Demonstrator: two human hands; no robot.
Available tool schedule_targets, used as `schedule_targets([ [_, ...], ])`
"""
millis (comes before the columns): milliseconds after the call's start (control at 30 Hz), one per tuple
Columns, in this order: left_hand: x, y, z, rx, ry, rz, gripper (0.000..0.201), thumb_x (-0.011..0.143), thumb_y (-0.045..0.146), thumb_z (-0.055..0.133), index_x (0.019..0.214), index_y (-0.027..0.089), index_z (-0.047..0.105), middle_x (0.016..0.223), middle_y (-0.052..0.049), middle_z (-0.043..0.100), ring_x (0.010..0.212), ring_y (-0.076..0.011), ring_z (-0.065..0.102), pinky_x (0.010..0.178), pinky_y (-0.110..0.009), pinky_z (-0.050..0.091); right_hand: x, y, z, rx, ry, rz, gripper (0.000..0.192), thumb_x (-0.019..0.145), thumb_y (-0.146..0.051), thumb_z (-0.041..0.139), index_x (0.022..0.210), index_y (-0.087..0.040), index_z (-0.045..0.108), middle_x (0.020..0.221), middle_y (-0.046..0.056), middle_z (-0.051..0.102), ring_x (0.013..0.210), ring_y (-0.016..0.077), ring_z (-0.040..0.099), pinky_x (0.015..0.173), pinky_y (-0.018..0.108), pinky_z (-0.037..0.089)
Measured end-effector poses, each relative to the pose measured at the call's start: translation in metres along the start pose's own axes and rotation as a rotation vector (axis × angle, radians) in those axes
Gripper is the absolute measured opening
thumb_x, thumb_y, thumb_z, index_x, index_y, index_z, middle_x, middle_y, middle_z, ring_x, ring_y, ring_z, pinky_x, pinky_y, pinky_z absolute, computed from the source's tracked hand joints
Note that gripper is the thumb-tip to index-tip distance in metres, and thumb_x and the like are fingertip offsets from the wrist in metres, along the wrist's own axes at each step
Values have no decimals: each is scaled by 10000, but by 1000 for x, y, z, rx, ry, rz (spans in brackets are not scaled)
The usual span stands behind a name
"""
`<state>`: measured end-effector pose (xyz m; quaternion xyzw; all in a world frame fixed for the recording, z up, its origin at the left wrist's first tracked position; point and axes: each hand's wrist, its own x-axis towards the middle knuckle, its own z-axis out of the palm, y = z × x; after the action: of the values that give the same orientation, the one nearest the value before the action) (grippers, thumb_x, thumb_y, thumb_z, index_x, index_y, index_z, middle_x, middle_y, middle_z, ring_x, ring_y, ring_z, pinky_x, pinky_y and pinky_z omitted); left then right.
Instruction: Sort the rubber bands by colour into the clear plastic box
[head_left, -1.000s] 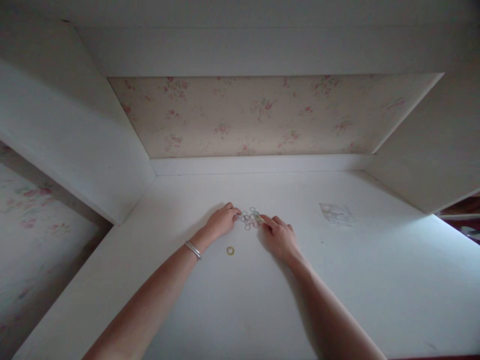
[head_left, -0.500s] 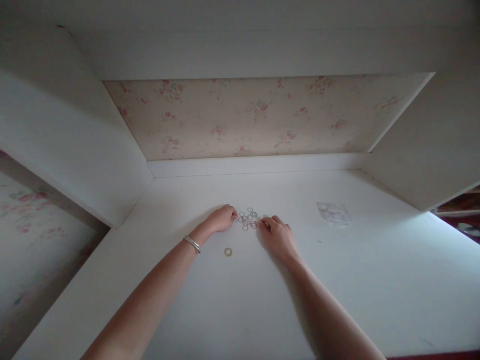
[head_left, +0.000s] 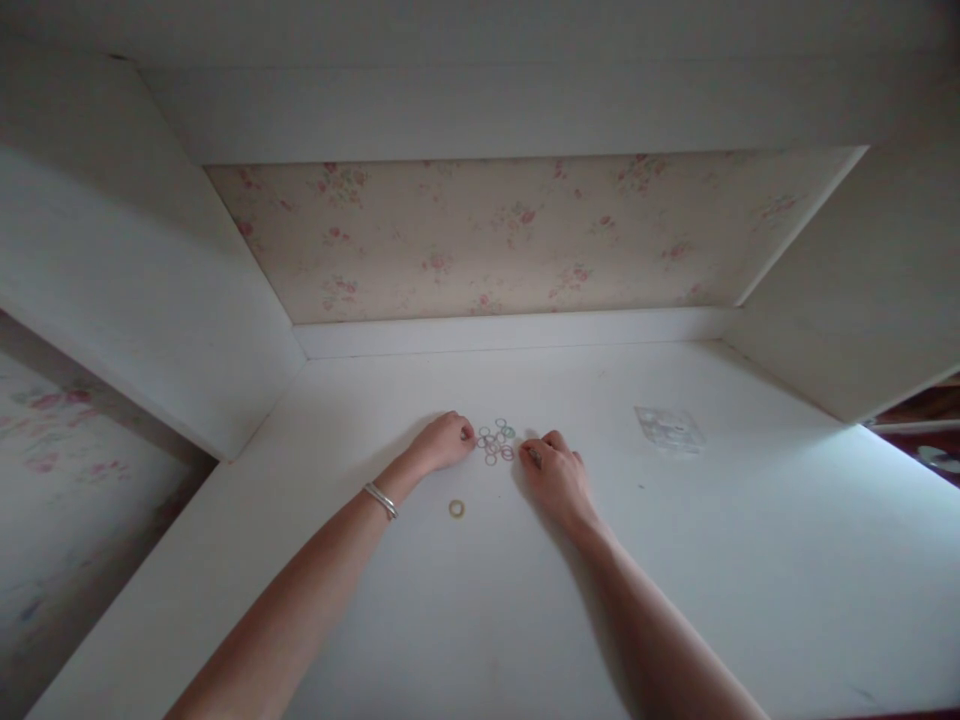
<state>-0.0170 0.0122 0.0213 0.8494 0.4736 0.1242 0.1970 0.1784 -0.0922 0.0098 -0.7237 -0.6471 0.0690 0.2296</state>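
A loose cluster of thin rings that look like small rubber bands [head_left: 491, 443], in pink, green and pale tones, lies flat on the white tabletop. At its left edge is my left hand [head_left: 448, 438], fingers curled in and closed, with a silver bangle [head_left: 381, 500] on the wrist. My right hand [head_left: 556, 470] rests by the right edge of the cluster, thumb and fingers pinched together. Whatever either hand's fingers hold is too small to make out. Nearer to me, a few yellow bands [head_left: 457, 509] lie together, apart from both hands.
A clear plastic bag [head_left: 670, 430] lies to the right of my right hand. White panels [head_left: 847, 270] enclose the white tabletop [head_left: 420, 630] at the sides, and floral wallpaper [head_left: 517, 235] covers the back wall.
My left fingertips have shifted slightly at the left edge of the cluster. My right hand stays almost in place, and the bands have hardly moved.
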Motion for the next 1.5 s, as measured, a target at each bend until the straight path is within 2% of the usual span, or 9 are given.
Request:
schedule_targets([
  [200,7,0,6,34,-43,-4,171,777,254,555,780,189,713,846,-71,700,777,-193,625,706,-258,433,0,-4,-2,-24,-19,9,267,924,-349,416,961,-270,669,959,36,557,821,145,544,739,282,307],
  [333,7,3,6,52,-44,5,169,804,213,534,781,169,696,852,-76,685,815,-186,619,753,-258,434,2,-9,-4,-46,-33,24,268,931,-316,411,924,-252,671,952,38,557,847,146,542,719,281,290],
  [500,-8,12,-5,33,63,45,203,880,209,456,874,164,654,922,-73,648,903,-183,589,820,-272,425,5,-13,-1,-55,-42,15,281,942,-280,381,892,-237,654,955,36,554,831,146,544,705,295,275],
  [600,-25,15,-14,-52,162,110,175,887,213,465,852,163,628,893,-56,628,872,-169,578,802,-266,432,5,-13,1,-29,-35,10,271,944,-284,379,912,-239,644,964,31,552,809,141,549,715,304,272],
  [667,-41,16,-16,-103,186,125,167,895,228,466,847,165,614,889,-50,614,852,-161,573,778,-261,436,5,-12,3,-8,-22,4,270,947,-288,373,926,-243,638,968,28,549,800,138,549,720,305,274],
  [867,-94,17,-4,-207,155,86,193,916,268,435,863,181,598,893,-43,588,790,-144,557,731,-254,428,2,-10,4,22,-2,-17,258,946,-291,373,934,-246,627,944,24,548,788,137,542,738,302,285],
  [1000,-114,15,0,-338,91,13,196,884,302,492,825,169,623,810,-27,592,736,-139,542,676,-243,411,3,-8,6,21,-7,-26,259,942,-292,381,929,-243,635,947,27,554,780,135,539,742,305,286],
  [1267,-117,16,-5,-384,6,-58,200,834,287,526,756,162,661,736,-13,593,675,-127,524,617,-235,366,5,-1,18,79,67,0,234,916,-312,422,967,-243,640,956,32,575,799,150,557,736,305,318],
  [1500,-117,20,-6,-344,54,-89,199,815,264,521,728,168,671,723,-12,617,687,-132,542,634,-242,363,2,-3,15,213,146,-55,279,914,-361,408,953,-227,649,924,39,593,756,142,570,706,281,394],
])
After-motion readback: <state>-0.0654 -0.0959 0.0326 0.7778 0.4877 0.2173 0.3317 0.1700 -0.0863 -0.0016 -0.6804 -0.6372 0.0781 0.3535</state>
